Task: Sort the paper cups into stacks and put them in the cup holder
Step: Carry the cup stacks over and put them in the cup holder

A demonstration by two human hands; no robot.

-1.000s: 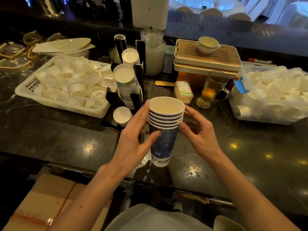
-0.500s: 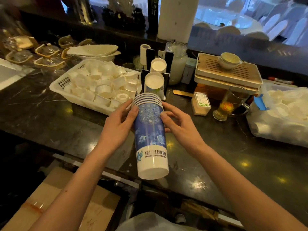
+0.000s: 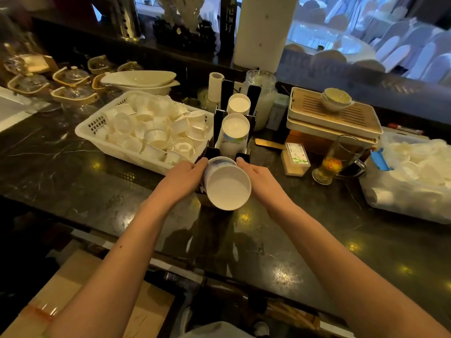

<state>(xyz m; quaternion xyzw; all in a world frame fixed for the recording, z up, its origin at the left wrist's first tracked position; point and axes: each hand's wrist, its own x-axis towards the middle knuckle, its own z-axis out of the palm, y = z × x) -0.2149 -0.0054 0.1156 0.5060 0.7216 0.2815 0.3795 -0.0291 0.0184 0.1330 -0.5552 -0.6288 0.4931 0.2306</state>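
A stack of blue-patterned paper cups [image 3: 227, 187] lies tipped over, its white base facing me, at the near end of the black cup holder [image 3: 216, 132]. My left hand [image 3: 183, 178] grips the stack's left side and my right hand [image 3: 262, 179] its right side. The rims are hidden behind the base. Two other cup stacks [image 3: 234, 132] [image 3: 239, 104] sit base-out in the holder slots farther back.
A white basket [image 3: 95, 136] full of small white cups stands left of the holder. A glass mug of tea [image 3: 338, 158], a small box [image 3: 295, 158] and a stacked tea tray [image 3: 334, 115] sit right. A plastic bag of white cups [image 3: 415, 176] lies far right. Cardboard [image 3: 73, 301] below the counter.
The stack went from upright with its mouth up, to tilted rims-forward, to lying base toward me at the holder's near slot. Both hands moved forward with it.
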